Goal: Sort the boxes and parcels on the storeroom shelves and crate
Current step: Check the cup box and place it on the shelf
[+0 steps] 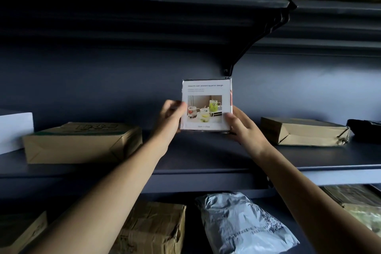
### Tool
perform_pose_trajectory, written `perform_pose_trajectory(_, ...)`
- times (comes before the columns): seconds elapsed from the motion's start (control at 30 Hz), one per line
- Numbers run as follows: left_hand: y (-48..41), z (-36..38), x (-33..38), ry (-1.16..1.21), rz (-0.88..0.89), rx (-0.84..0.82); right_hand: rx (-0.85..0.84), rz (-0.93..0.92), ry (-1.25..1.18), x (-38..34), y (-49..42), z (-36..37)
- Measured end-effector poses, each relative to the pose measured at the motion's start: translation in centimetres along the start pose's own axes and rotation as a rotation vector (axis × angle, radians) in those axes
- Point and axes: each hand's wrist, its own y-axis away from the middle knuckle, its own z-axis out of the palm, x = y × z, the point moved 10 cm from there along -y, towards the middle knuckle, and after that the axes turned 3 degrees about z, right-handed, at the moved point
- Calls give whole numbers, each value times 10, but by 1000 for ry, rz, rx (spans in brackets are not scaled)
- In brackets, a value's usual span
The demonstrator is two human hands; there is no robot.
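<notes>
Holding the white box (206, 107) upright near the middle shelf's (206, 154) back edge, left hand (172, 118) and right hand (244, 129) clamp its opposite sides (mug photo faces out). One brown parcel (82, 142) lies toward the left edge and a second brown parcel (303, 132) toward the right, both apart from it.

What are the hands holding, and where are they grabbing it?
A small white box with mugs pictured on it. The left hand grips its left edge, the right hand its lower right corner.

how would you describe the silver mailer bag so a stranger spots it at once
Find the dark middle shelf, then look at the level beneath it. Right of the taped cardboard box lies the mailer bag. It alone is crinkled silver-grey plastic with a QR code.
</notes>
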Motion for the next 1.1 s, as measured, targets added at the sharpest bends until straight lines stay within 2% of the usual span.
perform_pose_trajectory(0.2,0,14,-18,172,-157,-133,16,47,-91,1,0,0)
perform_pose_trajectory(0.27,2,18,-20,185,-191,-189,43,60,-96,5,0,-3)
perform_pose_trajectory(0.43,5,17,-17,128,-189,-184,102,82,-148,8,0,-9)
perform_pose_trajectory(0.53,7,17,-16,90,-181,-185,170,77,-45,10,0,-17)
perform_pose_trajectory(0.67,10,17,-11,95,-136,-175,301,12,229,2,0,-32)
perform_pose_trajectory(0.8,9,15,-13,49,-113,-145,433,-65,311,-7,7,-46)
perform_pose_trajectory(0.93,5,14,-15,0,-95,-122,342,-45,345,1,2,-38)
perform_pose_trajectory(1.1,1,10,-15,-72,-37,-113,152,47,146,12,-2,-16)
